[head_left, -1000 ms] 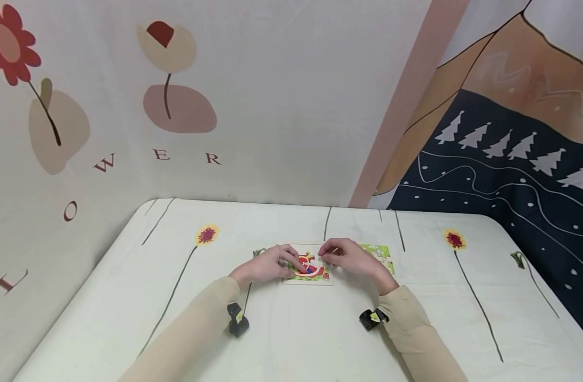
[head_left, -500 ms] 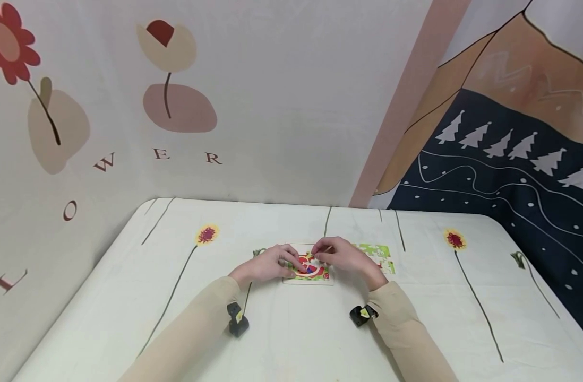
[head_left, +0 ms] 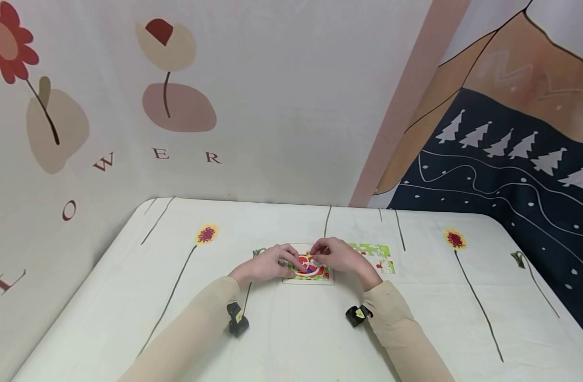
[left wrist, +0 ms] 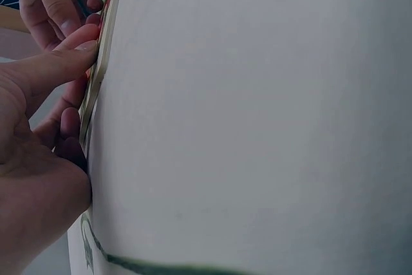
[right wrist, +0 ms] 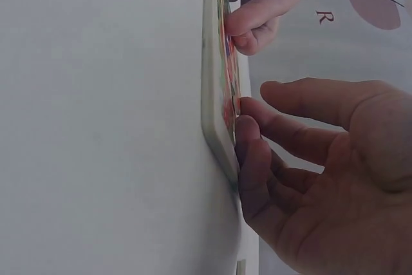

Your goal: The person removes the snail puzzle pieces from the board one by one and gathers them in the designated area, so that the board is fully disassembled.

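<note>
A jigsaw puzzle board point(head_left: 308, 283) with a red, green and blue picture lies flat on the table. At its left side rests my left hand point(head_left: 268, 263), fingers extended over the picture and lightly touching it; the left wrist view shows its thumb point(left wrist: 67, 62) against the board's edge. My right hand point(head_left: 340, 255) is over the board's upper right part. In the right wrist view its fingertips point(right wrist: 244, 127) come together at the picture surface, seemingly pinching a small puzzle piece that they mostly hide. One finger of that hand stays raised off the board.
To the right of the board, partly behind the right hand, lie green, white and red puzzle pieces point(head_left: 377, 252). A white cloth point(head_left: 291, 339) printed with flowers covers the table. A patterned curtain point(head_left: 291, 106) stands behind, and a dark one at the right.
My right hand has moved left over the board, uncovering more of the loose puzzle pieces at the right. The left hand has stayed in place.
</note>
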`<state>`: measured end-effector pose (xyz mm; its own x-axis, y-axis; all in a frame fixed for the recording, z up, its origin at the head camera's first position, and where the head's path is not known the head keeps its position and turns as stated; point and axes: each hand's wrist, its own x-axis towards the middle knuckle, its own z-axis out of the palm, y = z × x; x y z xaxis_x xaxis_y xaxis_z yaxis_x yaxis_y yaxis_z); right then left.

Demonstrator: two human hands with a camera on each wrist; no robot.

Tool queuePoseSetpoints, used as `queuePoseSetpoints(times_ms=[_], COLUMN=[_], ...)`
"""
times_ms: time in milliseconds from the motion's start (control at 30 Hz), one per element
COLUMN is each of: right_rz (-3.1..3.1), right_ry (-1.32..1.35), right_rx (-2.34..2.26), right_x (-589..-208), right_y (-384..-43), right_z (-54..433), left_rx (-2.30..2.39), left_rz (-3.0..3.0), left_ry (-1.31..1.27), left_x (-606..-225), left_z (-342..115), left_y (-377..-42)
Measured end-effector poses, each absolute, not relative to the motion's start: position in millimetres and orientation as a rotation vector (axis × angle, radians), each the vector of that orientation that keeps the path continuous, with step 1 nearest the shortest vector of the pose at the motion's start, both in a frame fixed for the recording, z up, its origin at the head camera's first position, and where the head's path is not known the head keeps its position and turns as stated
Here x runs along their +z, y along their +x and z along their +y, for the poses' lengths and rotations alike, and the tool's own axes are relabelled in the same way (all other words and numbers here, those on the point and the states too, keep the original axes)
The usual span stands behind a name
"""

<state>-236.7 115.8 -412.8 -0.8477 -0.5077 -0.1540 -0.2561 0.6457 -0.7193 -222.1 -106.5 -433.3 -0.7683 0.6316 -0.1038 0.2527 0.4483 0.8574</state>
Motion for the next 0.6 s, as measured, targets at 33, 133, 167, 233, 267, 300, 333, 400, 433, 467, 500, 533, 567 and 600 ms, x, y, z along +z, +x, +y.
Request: queuePoseSetpoints(times_ms=[33, 133, 167, 233, 267, 300, 333, 400, 433, 467, 500, 533, 567, 600], right_rz=[2.518, 2.497, 2.491, 2.480, 2.478, 2.476, 2.474, 2.473, 2.475, 2.477, 2.477, 2.478, 2.479, 2.478], right_ry=[-0.607, -0.614, -0.613, -0.629, -0.636, -0.641, -0.646, -0.646, -0.644, -0.643, -0.641, -0.639, -0.639, -0.638], right_rx=[-1.036, -1.069, -1.080, -1.105, -1.118, -1.131, -1.146, -1.167, -1.176, -1.181, -1.187, -1.192, -1.195, -1.202], right_x=[-413.1, -413.8, -414.0, -414.2, -414.5, -414.6, -414.9, -415.2, -415.5, -415.7, -415.7, -415.6, -415.5, -415.3], right_y=[-236.6, -236.4, -236.6, -236.7, -236.9, -236.9, -237.0, -237.1, -237.1, -237.2, -237.1, -237.1, -237.0, -236.9], right_z=[115.9, 116.3, 116.6, 117.0, 117.3, 117.5, 117.6, 117.6, 117.5, 117.4, 117.3, 117.2, 117.1, 117.1], left_rx=[1.254, 1.250, 1.248, 1.249, 1.252, 1.254, 1.255, 1.256, 1.257, 1.259, 1.259, 1.259, 1.258, 1.258], left_rz=[2.296, 2.302, 2.304, 2.304, 2.301, 2.298, 2.296, 2.294, 2.292, 2.289, 2.289, 2.289, 2.291, 2.291], left_ry=[0.744, 0.742, 0.742, 0.746, 0.748, 0.750, 0.751, 0.754, 0.754, 0.756, 0.758, 0.761, 0.765, 0.769], left_x=[-433.5, -433.9, -433.9, -433.7, -433.6, -433.5, -433.4, -433.3, -433.4, -433.6, -433.7, -433.8, -433.9, -433.8], left_z=[-106.4, -106.3, -106.3, -106.4, -106.4, -106.4, -106.4, -106.3, -106.2, -106.2, -106.2, -106.2, -106.2, -106.2], left_y=[-222.1, -221.9, -221.9, -221.9, -221.9, -221.8, -221.8, -221.7, -221.7, -221.9, -222.0, -222.2, -222.5, -222.7])
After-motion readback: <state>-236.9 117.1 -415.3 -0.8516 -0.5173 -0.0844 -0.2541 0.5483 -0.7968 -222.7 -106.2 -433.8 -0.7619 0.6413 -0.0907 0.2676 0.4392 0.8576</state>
